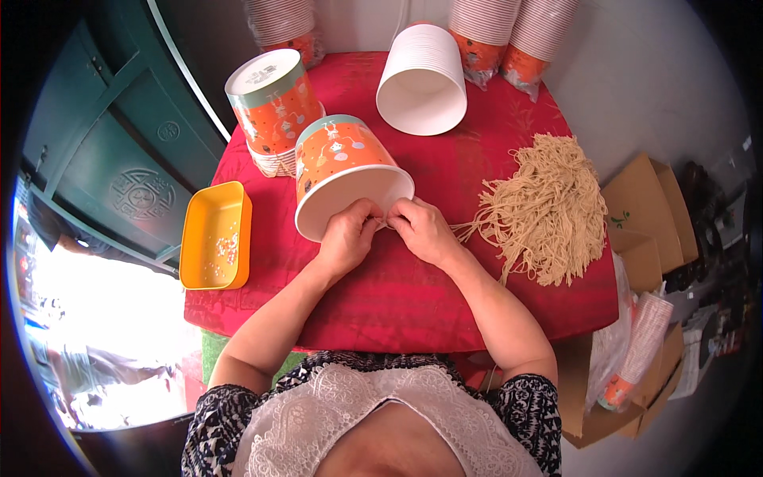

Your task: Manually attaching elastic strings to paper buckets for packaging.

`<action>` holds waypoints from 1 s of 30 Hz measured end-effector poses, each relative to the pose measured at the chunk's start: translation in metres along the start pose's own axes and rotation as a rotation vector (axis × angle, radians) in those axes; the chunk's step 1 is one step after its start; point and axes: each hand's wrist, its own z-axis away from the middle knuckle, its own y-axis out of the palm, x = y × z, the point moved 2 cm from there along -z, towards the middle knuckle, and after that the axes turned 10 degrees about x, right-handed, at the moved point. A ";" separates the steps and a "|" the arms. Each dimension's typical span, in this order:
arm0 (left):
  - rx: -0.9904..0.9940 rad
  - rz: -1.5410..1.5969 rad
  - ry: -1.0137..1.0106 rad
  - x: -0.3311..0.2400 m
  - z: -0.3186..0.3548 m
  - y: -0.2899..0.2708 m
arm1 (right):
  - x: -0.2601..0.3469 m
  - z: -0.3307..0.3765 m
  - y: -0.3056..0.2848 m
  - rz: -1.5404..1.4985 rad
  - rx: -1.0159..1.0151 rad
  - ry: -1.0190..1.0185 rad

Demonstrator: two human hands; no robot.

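Note:
In the middle of the table an orange paper bucket (pixel 342 159) with a green band at its base lies tilted on its side, its white mouth facing me. My left hand (pixel 350 234) and my right hand (pixel 423 229) meet at its lower right rim, thumbs and fingers pinched closed. Between the fingertips shows a thin pale bit that looks like string; the fingers hide most of it. A heap of tan string (pixel 552 211) lies to the right, with loose strands reaching toward my right wrist. On the left, a yellow tray (pixel 245 246) holds small pale beads (pixel 226 250).
Behind the bucket stand an upside-down stack of orange buckets (pixel 274 107) and a lying white nested stack (pixel 425 52). Plastic-wrapped bucket stacks (pixel 483 32) line the wall. A red cloth (pixel 413 310) covers the table. Cardboard boxes (pixel 656 207) sit at right, a green door (pixel 135 159) at left.

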 end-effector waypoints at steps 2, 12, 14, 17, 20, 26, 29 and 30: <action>-0.007 0.027 -0.024 0.001 0.000 -0.001 | 0.001 0.002 -0.001 0.033 0.000 -0.019; -0.089 -0.070 -0.092 0.010 -0.004 0.003 | 0.008 0.005 -0.003 0.186 0.114 -0.044; -0.103 -0.070 -0.088 0.008 -0.005 0.000 | 0.008 0.005 -0.003 0.153 0.113 -0.019; -0.047 -0.054 -0.140 0.006 -0.005 -0.005 | 0.006 0.006 -0.002 0.174 0.098 -0.014; 0.049 0.090 -0.149 0.005 -0.005 -0.006 | -0.003 0.005 0.001 0.154 0.059 -0.029; 0.237 0.504 -0.253 0.012 -0.007 -0.001 | -0.006 0.004 0.002 0.149 0.058 -0.003; 0.298 0.515 -0.391 0.010 -0.009 -0.002 | -0.003 0.003 0.000 0.120 0.112 0.053; 0.249 0.431 -0.320 0.010 -0.010 -0.001 | -0.003 0.002 0.000 0.118 0.113 0.052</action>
